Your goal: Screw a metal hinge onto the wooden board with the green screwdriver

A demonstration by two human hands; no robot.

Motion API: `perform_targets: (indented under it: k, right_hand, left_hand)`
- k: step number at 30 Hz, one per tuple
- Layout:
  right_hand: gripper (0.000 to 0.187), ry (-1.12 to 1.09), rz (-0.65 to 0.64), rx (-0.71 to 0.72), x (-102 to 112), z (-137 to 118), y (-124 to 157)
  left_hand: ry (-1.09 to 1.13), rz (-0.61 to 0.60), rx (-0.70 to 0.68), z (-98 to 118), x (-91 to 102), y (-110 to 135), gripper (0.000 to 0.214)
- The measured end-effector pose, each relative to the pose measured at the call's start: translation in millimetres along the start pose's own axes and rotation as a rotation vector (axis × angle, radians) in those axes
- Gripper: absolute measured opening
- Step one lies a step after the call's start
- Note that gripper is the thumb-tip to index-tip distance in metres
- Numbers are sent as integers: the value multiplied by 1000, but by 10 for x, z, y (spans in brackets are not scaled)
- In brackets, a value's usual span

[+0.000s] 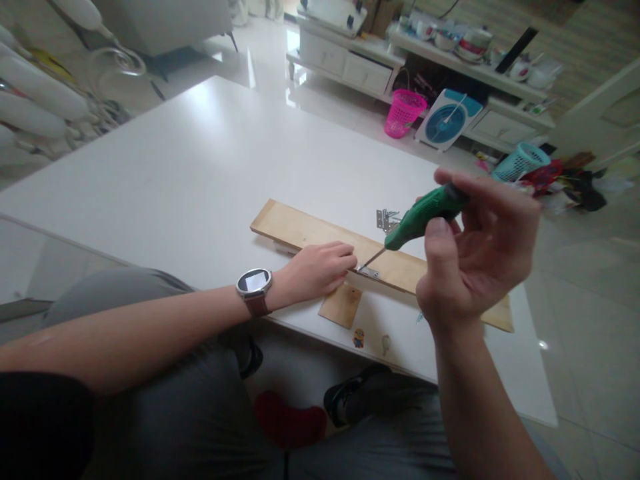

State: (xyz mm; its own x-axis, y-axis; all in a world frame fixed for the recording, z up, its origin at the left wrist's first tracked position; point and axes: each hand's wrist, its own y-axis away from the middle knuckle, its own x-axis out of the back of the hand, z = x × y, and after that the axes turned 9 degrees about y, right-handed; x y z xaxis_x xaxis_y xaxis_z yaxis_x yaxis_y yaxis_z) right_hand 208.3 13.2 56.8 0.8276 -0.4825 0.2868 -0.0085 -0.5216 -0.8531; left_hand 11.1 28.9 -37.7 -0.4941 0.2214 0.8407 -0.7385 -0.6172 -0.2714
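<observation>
My right hand [475, 253] grips a screwdriver [417, 217] by its green handle, tilted down to the left. Its thin shaft ends at a small metal hinge [369, 272] on the near edge of a long wooden board [305, 223]. Fingers curled, my left hand [325, 267] presses at the board's edge just left of the screwdriver tip. What its fingertips pinch, if anything, is hidden. Below the board lies a short wooden piece [343, 305]. Loose hinges and screws [386, 220] lie beyond the board, partly behind the screwdriver.
All this lies on a white table [165, 160]. Near its front edge are a minion sticker [359, 338] and a small key-like item [385, 344]. Some screws [420, 317] lie near my right wrist. On the floor beyond stand a pink basket [404, 113] and a blue-and-white fan [447, 121].
</observation>
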Motion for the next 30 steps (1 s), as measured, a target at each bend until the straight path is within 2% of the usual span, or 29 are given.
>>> perform_targets:
  k: [4, 7, 19, 24, 28, 30]
  right_hand:
    - [37, 82, 14, 83, 11, 18, -7]
    - [32, 126, 32, 84, 5, 25, -4]
    - [37, 62, -46, 86, 20, 55, 18]
    - [38, 112, 34, 156, 15, 77, -13]
    - [27, 51, 38, 133, 0, 52, -21]
    - [27, -4, 31, 113, -14, 50, -19]
  left_hand:
    - [-4, -10, 7, 12, 12, -5, 11]
    - [5, -13, 0, 7, 14, -6, 11]
    - [-2, -6, -2, 2, 3, -9, 13]
    - [-13, -9, -5, 11, 10, -11, 12]
    - [-6, -4, -3, 0, -6, -10, 12]
    - [-2, -4, -2, -6, -12, -9, 12]
